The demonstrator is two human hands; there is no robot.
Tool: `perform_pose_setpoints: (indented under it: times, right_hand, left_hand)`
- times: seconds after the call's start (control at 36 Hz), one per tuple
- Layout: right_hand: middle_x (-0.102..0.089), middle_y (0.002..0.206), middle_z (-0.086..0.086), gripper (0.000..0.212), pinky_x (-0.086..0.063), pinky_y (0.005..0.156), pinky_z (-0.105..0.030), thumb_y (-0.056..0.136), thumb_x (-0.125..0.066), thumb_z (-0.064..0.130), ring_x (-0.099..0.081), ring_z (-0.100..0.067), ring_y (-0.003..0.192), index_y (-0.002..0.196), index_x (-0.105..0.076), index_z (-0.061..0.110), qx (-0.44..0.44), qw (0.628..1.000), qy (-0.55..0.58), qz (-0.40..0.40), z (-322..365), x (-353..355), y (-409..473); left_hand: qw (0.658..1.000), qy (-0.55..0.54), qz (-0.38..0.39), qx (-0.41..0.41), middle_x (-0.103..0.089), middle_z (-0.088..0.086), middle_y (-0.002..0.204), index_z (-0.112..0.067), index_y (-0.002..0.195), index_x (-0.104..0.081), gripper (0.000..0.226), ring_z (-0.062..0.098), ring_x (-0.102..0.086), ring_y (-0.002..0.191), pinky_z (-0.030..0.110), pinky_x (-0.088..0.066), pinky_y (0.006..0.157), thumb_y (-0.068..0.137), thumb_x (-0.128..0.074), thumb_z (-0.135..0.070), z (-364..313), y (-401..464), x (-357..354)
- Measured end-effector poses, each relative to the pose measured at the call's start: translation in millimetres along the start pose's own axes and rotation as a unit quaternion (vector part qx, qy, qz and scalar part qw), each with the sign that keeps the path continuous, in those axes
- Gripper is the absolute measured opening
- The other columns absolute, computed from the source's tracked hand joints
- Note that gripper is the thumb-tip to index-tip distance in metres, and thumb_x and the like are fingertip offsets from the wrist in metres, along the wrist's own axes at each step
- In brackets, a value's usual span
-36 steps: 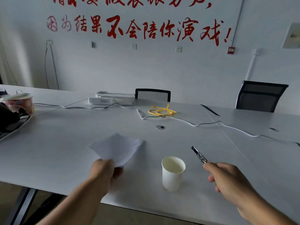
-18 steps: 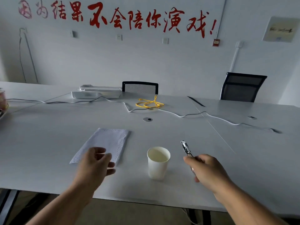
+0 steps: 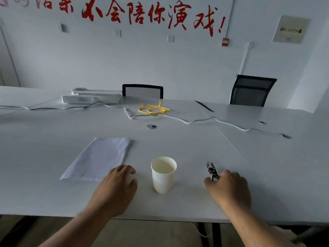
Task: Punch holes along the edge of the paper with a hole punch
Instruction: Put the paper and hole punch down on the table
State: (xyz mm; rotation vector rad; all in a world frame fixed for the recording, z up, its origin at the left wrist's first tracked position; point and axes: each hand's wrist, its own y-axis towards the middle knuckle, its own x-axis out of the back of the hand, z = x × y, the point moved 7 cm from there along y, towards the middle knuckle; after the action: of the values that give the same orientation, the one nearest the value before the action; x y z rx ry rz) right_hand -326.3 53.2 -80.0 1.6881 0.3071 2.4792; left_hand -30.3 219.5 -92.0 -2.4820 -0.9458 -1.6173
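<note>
A white sheet of paper [image 3: 99,158] lies flat on the white table [image 3: 195,148], with rows of small holes along its far, right and near edges. My left hand [image 3: 118,186] rests palm down on the table just right of the paper's near right corner, holding nothing. The metal hole punch [image 3: 211,171] lies low on the table, its head pointing away from me. My right hand [image 3: 228,187] covers its handles, with the fingers curled over them.
A white paper cup [image 3: 163,173] stands upright between my hands. Farther back lie a white cable [image 3: 195,121], a coiled yellow cable [image 3: 153,109] and a white tray stack [image 3: 92,97]. Two black chairs [image 3: 251,90] stand behind the table.
My left hand let go of the paper, which now lies flat, and came to rest beside it. My right hand lowered the hole punch down to the tabletop.
</note>
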Motion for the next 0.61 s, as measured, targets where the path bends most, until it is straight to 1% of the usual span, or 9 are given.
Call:
perform_pose_setpoints:
  times: [0.11,0.22,0.28,0.36,0.42,0.47,0.53,0.58,0.61]
  right_hand:
    - [-0.069,0.109,-0.015,0.053,-0.049,0.088,-0.039,0.076,-0.057,0.054,-0.060,-0.037,0.108,0.106,-0.072,0.012,-0.024,1.000,-0.013,-0.015,-6,-1,-2]
    - [-0.068,0.112,-0.015,0.066,-0.049,0.092,-0.041,0.077,-0.053,0.065,-0.058,-0.037,0.111,0.109,-0.071,0.010,-0.031,0.999,-0.018,-0.023,-5,-1,-7]
    - [-0.068,0.115,-0.017,0.072,-0.049,0.094,-0.043,0.079,-0.053,0.069,-0.057,-0.039,0.114,0.114,-0.070,0.009,-0.039,0.998,0.024,-0.033,-9,1,-6]
    - [-0.067,0.121,-0.019,0.063,-0.046,0.099,-0.045,0.084,-0.061,0.059,-0.054,-0.040,0.118,0.122,-0.067,0.009,-0.041,0.993,0.102,-0.045,-15,4,-4]
    - [-0.067,0.119,-0.021,0.054,-0.044,0.100,-0.045,0.085,-0.065,0.049,-0.054,-0.041,0.116,0.120,-0.068,0.008,-0.032,0.989,0.131,-0.058,-16,7,-4]
    - [-0.069,0.118,-0.020,0.045,-0.044,0.099,-0.045,0.086,-0.068,0.041,-0.056,-0.041,0.114,0.117,-0.069,0.008,-0.011,0.987,0.145,-0.063,-15,11,-6]
    - [-0.070,0.117,-0.017,0.037,-0.047,0.095,-0.046,0.086,-0.070,0.033,-0.057,-0.040,0.112,0.113,-0.071,0.008,0.027,0.986,0.149,-0.072,-10,18,-12]
    - [-0.072,0.112,-0.014,0.031,-0.051,0.090,-0.047,0.084,-0.066,0.027,-0.060,-0.038,0.107,0.107,-0.073,0.008,0.093,0.980,0.149,-0.098,-2,26,-21]
    - [-0.073,0.110,-0.012,0.034,-0.052,0.088,-0.045,0.082,-0.061,0.029,-0.061,-0.036,0.106,0.105,-0.074,0.008,0.131,0.974,0.151,-0.110,2,28,-28]
  left_hand:
    - [1.000,0.018,0.005,-0.004,-0.062,-0.017,0.126,-0.033,0.115,-0.057,0.028,0.010,-0.052,0.123,0.032,-0.049,0.084,0.093,-0.043,-0.042,2,0,-3]
    - [1.000,0.012,0.006,-0.009,-0.063,-0.016,0.122,-0.033,0.113,-0.058,0.027,0.010,-0.053,0.120,0.032,-0.049,0.085,0.093,-0.043,-0.042,5,1,-5]
    - [1.000,0.006,0.002,-0.005,-0.063,-0.014,0.124,-0.033,0.115,-0.058,0.028,0.011,-0.053,0.120,0.032,-0.049,0.085,0.093,-0.044,-0.041,6,1,-6]
    - [1.000,-0.012,-0.018,0.002,-0.062,-0.010,0.130,-0.031,0.122,-0.058,0.030,0.013,-0.052,0.127,0.033,-0.049,0.091,0.094,-0.048,-0.037,5,0,-2]
    - [0.999,-0.027,-0.039,0.013,-0.062,-0.007,0.132,-0.028,0.123,-0.059,0.031,0.014,-0.051,0.129,0.034,-0.049,0.094,0.094,-0.051,-0.033,5,-2,3]
    - [0.997,-0.041,-0.059,0.021,-0.062,-0.006,0.134,-0.026,0.125,-0.060,0.032,0.015,-0.050,0.131,0.033,-0.048,0.095,0.095,-0.052,-0.031,4,-3,9]
    - [0.996,-0.048,-0.073,0.030,-0.062,-0.006,0.134,-0.025,0.126,-0.061,0.032,0.014,-0.050,0.132,0.032,-0.047,0.093,0.095,-0.053,-0.029,3,-6,14]
    - [0.994,-0.059,-0.084,0.027,-0.064,-0.004,0.134,-0.024,0.126,-0.062,0.033,0.015,-0.051,0.132,0.032,-0.046,0.094,0.095,-0.053,-0.024,2,-8,20]
    - [0.994,-0.067,-0.085,0.026,-0.064,-0.004,0.133,-0.024,0.126,-0.062,0.033,0.015,-0.052,0.131,0.032,-0.046,0.094,0.094,-0.053,-0.020,1,-10,22]
